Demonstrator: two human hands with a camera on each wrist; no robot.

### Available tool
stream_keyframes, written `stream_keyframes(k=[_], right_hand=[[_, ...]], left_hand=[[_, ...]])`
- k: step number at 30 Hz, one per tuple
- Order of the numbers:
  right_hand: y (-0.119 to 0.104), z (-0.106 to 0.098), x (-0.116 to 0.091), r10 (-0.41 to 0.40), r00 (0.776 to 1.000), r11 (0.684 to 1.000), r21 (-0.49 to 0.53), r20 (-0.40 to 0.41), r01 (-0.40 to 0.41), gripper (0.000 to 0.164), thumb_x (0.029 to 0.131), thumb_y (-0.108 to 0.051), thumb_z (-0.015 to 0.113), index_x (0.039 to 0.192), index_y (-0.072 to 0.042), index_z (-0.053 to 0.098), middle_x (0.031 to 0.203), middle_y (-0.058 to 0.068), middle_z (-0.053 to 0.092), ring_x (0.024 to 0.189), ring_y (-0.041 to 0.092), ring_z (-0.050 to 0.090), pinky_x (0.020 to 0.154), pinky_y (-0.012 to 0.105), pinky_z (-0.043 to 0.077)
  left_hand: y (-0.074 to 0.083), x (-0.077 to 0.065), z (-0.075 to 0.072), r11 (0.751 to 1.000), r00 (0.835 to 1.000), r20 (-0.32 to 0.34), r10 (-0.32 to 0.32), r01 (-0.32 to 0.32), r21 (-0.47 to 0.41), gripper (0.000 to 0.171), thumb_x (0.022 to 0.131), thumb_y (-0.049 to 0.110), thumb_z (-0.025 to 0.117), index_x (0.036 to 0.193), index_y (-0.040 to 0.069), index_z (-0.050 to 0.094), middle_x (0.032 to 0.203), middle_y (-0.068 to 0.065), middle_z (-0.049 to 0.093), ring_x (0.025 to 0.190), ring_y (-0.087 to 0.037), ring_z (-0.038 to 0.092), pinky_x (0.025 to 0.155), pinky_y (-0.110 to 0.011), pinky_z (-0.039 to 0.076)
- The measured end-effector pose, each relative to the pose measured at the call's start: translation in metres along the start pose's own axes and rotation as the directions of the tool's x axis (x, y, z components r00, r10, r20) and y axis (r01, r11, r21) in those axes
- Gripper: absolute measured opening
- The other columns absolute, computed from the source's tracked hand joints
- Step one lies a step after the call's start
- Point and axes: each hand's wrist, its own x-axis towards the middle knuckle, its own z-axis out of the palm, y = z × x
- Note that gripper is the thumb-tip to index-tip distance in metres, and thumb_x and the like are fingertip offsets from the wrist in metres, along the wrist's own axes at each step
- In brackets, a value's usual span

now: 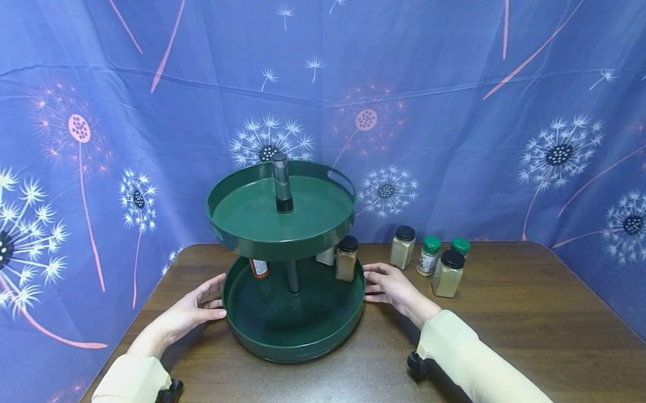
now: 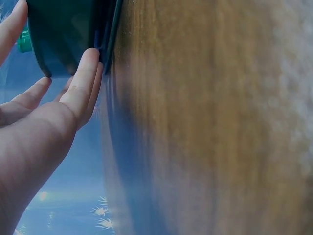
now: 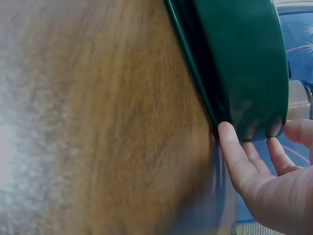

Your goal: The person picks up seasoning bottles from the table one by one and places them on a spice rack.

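Observation:
A dark green two-tier turntable [image 1: 295, 351] stands on the table, its round upper tray [image 1: 241, 215] held up by a central post [image 1: 281, 179]. My left hand [image 1: 192, 306] touches the left side of the lower tray, fingers extended along its outer wall [image 2: 63, 34]. On the opposite side, the fingertips of my right hand [image 1: 394, 288] rest against the same tray's wall [image 3: 249, 68]. Inside the lower tray, a black-lidded spice jar [image 1: 346, 262] sits at the right. Behind it is a pale jar [image 1: 326, 256], and a red-and-white container [image 1: 259, 268] stands at the left, both partly hidden by the upper tray.
Right of the turntable stand black-lidded jars [image 1: 403, 249] [image 1: 447, 276] and green-capped bottles [image 1: 427, 260] [image 1: 460, 246], close together near my right hand. A blue dandelion-patterned cloth [image 1: 440, 128] hangs behind the wooden table [image 1: 526, 312].

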Motion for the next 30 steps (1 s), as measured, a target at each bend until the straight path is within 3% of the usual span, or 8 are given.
stream_keyframes(k=[20, 30], right_hand=[[-0.004, 0.001, 0.012, 0.023, 0.999, 1.000, 0.022, -0.023, -0.023, 0.039, 0.099, -0.016, 0.046, 0.134, 0.002, 0.044, 0.129, 0.025, 0.051, 0.085, 0.021, 0.065, 0.075, 0.038, 0.057], [-0.004, -0.002, 0.018, 0.013, 1.000, 1.000, 0.010, -0.022, -0.013, 0.041, 0.100, -0.015, 0.045, 0.136, 0.002, 0.041, 0.134, 0.026, 0.046, 0.086, 0.020, 0.065, 0.075, 0.035, 0.056]], left_hand=[[0.000, 0.000, 0.000, 0.999, 1.000, 0.015, -0.009, 0.009, -0.039, 0.090, 0.088, 0.005, 0.065, 0.151, 0.003, 0.001, 0.152, -0.029, 0.009, 0.134, -0.051, 0.022, 0.091, -0.018, 0.044], [0.001, 0.001, 0.001, 0.999, 1.000, 0.001, -0.009, 0.009, -0.050, 0.090, 0.087, 0.004, 0.065, 0.151, 0.003, 0.002, 0.153, -0.028, 0.010, 0.134, -0.050, 0.022, 0.091, -0.018, 0.045]])
